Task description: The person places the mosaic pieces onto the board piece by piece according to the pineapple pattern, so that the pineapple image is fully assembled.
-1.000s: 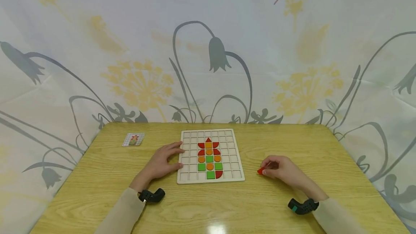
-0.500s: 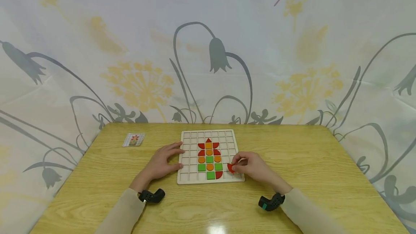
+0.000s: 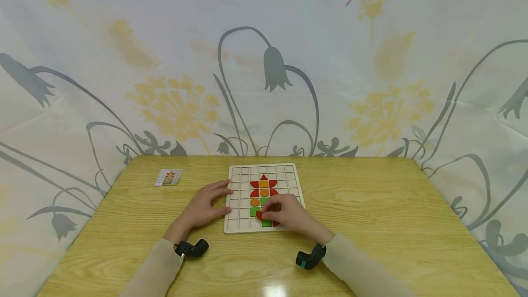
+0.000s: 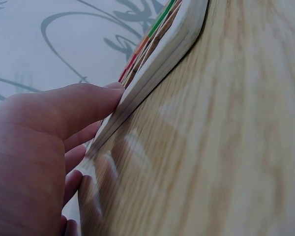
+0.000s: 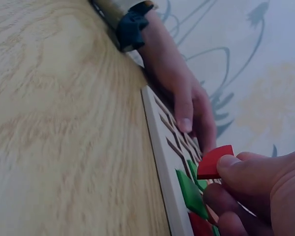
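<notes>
A white square grid board (image 3: 243, 227) lies on the table with red, orange and green pieces set in its cells in a flower shape. My right hand (image 3: 290, 214) pinches a red quarter-circle piece (image 5: 214, 162) between thumb and fingers, just above the lower part of the board. Under and beside that hand, the green square (image 3: 266, 223) in the bottom row shows partly, and other pieces there are hidden. My left hand (image 3: 206, 205) rests at the board's left edge, fingers spread, thumb and fingertips touching the rim (image 4: 137, 93).
A small card (image 3: 168, 177) printed with a flower pattern on a grid lies at the table's back left. Behind the wooden table (image 3: 371, 187) hangs a flower-printed cloth (image 3: 330, 35). Both wrists wear a black camera.
My right hand has carried the red quarter-circle piece leftward, from the table right of the board to over the lower middle of the board. The left hand stays at the edge.
</notes>
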`<state>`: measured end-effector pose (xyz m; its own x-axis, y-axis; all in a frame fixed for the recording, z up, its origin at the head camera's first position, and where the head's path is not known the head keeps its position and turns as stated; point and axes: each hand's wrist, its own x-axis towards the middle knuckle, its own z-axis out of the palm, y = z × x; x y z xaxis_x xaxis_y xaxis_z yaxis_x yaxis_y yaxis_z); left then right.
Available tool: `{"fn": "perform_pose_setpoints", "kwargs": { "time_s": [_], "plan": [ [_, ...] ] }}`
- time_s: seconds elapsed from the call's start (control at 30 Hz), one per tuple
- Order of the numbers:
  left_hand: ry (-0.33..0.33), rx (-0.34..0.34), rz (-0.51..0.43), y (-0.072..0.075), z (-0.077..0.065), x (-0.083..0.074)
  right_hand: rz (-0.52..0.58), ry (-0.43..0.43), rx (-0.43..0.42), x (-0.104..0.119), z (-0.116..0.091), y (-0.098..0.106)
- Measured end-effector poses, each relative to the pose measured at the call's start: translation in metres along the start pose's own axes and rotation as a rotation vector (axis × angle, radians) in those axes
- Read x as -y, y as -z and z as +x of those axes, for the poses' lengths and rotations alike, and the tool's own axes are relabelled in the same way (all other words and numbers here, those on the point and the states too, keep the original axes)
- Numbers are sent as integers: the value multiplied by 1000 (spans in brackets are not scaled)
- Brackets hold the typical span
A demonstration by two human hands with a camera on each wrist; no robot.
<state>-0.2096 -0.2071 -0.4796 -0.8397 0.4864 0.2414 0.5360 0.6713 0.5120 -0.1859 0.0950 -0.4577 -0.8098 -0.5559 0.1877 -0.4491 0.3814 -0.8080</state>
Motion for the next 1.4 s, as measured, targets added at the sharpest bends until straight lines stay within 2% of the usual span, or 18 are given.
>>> {"fn": "perform_pose_setpoints", "kwargs": {
  "time_s": [0.2, 0.47, 0.8, 1.13, 1.4],
  "plan": [
    [-2, -5, 1, 0, -1, 1, -41, -20, 19, 2, 4, -9],
    [6, 2, -4, 0, -2, 2, -82, -64, 48, 6, 6, -10],
    [16, 9, -4, 0, -2, 1, -84, -75, 74, 4, 7, -8],
    [9, 4, -3, 0, -1, 1, -78, -63, 82, 4, 8, -8],
    [23, 13, -9, 1, 0, 0, -152, -37, 87, 5, 8, -9]
  ]
}}
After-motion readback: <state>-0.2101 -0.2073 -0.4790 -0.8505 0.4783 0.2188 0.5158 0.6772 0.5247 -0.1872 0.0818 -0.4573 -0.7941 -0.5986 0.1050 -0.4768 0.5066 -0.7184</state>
